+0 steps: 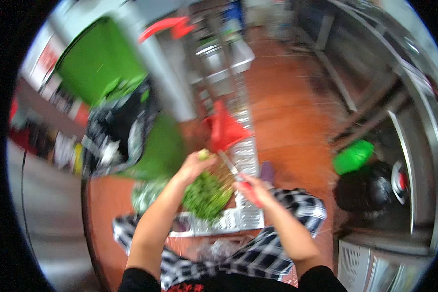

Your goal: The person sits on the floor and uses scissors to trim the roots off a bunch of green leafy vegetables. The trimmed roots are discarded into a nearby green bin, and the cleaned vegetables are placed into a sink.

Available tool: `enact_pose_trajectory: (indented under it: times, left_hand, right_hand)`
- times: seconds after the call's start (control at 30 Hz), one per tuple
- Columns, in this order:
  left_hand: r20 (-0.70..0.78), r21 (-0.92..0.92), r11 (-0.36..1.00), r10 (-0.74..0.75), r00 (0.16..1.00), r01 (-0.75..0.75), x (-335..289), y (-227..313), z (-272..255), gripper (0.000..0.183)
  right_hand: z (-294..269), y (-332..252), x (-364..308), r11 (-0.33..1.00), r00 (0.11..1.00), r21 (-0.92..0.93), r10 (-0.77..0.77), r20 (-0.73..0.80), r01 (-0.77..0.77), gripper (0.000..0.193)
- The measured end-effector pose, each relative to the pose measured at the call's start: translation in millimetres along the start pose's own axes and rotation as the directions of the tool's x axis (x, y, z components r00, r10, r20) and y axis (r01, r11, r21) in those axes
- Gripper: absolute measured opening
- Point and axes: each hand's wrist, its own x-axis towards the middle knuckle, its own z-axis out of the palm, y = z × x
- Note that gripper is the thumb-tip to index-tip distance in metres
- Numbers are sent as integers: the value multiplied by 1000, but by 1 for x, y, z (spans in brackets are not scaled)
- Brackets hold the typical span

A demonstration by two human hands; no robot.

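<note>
My left hand (192,168) is closed round a bunch of leafy greens, its pale stem end (203,154) poking out above the fingers. Bright green leaves (207,197) spread just below that hand; blur hides whether all of them belong to the held bunch. In my right hand (255,190) is a knife (228,162) with a red handle, its blade pointing up and left, close to the stem end. Just beyond the blade sits a red plastic dustpan-like thing (224,129). White slatted grating (248,216) lies on the floor below my hands.
A green wheeled bin (160,146) lined with a black bag stands open on the left. Beside my left forearm is a clear plastic bag (146,194). Metal racking (350,92) runs along the right, with a black bag (365,190) and a green bag (354,156) beneath.
</note>
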Motion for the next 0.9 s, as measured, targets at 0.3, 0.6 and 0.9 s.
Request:
enact_pose_trajectory:
  times: [0.3,0.6,0.9]
  left_hand:
    - [-20,542,292,942,335,-788,-40,247,130,11]
    - [280,270,-531,841,-463,-803,-111,478,361,72]
    - [-76,591,549,767,637,-590,48,129,43,33]
  right_hand:
    - [-37,18,31,247,776,-923,-625,80,294,70]
    - [-11,-7,1,374,853,-891,-521,29,259,74]
    - [-38,-51,-46,838,806,-134,-546,-226,530,20]
